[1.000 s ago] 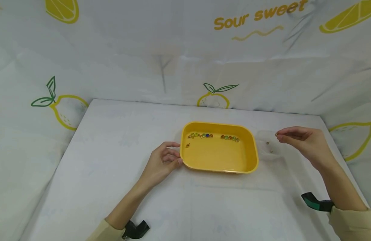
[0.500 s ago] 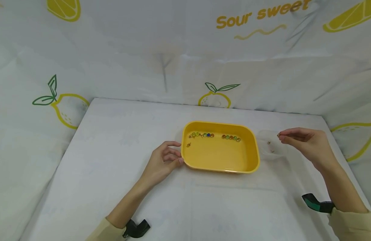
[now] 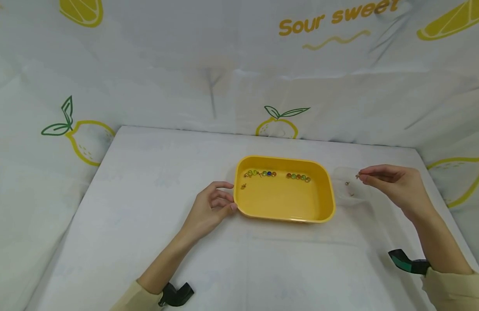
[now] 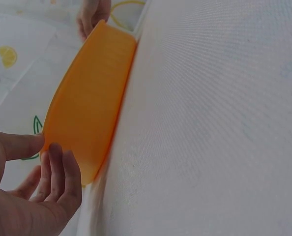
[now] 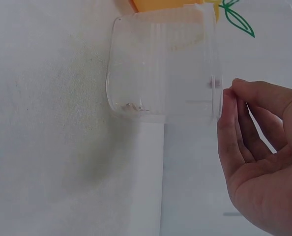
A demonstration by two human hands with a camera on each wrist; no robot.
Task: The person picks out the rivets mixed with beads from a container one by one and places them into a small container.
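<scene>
Left hand (image 3: 209, 208) is resting curled fingers against the left wall of the yellow tray (image 3: 280, 206), while the right hand (image 3: 393, 184) is pinching a tiny pin (image 3: 357, 176) over the clear cup (image 3: 346, 186) just right of the tray.

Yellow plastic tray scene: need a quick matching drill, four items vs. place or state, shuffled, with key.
Items:
1. yellow plastic tray
2. row of coloured glass beads
3. clear plastic cup
4. left hand

Places or states:
A. along the tray's far inner wall
B. right of the tray, below the right hand's fingertips
C. mid-table, between both hands
D. fingers on the tray's left rim

Pairs: 1-C, 2-A, 3-B, 4-D
</scene>
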